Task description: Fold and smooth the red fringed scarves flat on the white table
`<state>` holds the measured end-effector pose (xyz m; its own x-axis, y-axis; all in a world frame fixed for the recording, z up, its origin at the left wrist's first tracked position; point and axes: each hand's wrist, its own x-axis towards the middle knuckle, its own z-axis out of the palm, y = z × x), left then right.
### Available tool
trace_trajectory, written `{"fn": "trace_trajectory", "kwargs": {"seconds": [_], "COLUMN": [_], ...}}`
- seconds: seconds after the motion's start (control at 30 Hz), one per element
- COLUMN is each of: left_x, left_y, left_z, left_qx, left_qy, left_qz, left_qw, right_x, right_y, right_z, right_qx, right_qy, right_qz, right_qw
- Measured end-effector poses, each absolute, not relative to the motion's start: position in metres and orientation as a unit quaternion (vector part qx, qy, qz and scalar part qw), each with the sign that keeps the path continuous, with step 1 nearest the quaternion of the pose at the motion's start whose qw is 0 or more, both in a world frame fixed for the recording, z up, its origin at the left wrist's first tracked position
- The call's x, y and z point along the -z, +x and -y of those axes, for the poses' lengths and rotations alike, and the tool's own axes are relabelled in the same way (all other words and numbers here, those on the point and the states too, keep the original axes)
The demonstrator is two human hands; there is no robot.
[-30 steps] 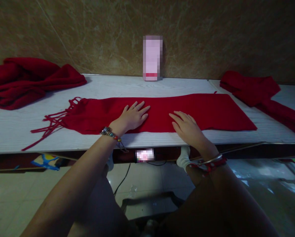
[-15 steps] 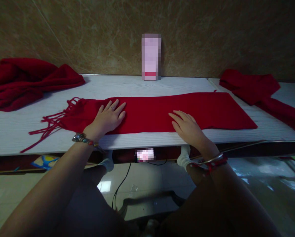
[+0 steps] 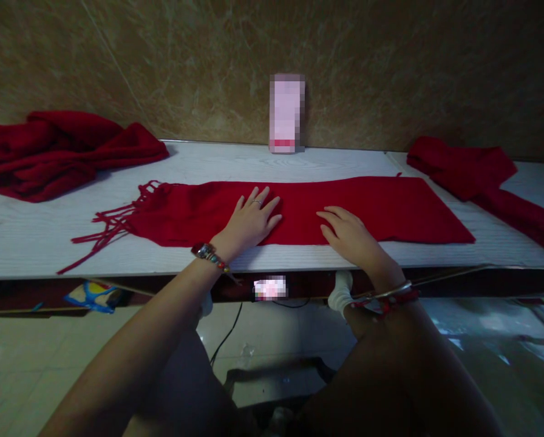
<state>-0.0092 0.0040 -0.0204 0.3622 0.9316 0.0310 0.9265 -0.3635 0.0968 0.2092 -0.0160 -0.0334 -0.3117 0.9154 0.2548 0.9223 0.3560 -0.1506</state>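
A red fringed scarf [image 3: 199, 209] lies flat in a long folded strip, its tassels spread out at the left end. My left hand [image 3: 254, 218] rests on the middle of it, fingers spread and a ring on one finger. My right hand [image 3: 347, 233] lies a little further right on the scarf's near half, palm down with loosely bent fingers. Neither hand grasps the cloth. The scarf's right end is smooth and slants to a point near the front.
Crumpled red cloth [image 3: 71, 158] lies at the left back, and another red scarf [image 3: 463, 167] at the right back. A blurred pink phone-like object [image 3: 286, 115] leans on the marble wall [image 3: 185, 67]. The white table [image 3: 345, 159] ends just in front of the scarf.
My left hand has slid right along the scarf, closer to my right hand, which stays nearly in place. The view has shifted slightly.
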Motion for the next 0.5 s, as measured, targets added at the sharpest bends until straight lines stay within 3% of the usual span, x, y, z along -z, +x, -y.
{"fn": "trace_trajectory", "kwargs": {"seconds": [0.17, 0.5], "left_x": [0.019, 0.02], "left_y": [-0.006, -0.017], "left_z": [-0.007, -0.005], "left_qx": [0.01, 0.0], "left_qy": [0.818, 0.826], "left_qz": [-0.572, -0.563], "left_qw": [0.06, 0.032], "right_x": [0.028, 0.029], "right_y": [0.193, 0.164], "right_z": [0.016, 0.014], "right_qx": [0.023, -0.018], "right_qy": [-0.558, -0.537], "right_qz": [0.809, 0.834], "right_qw": [0.181, 0.12]}}
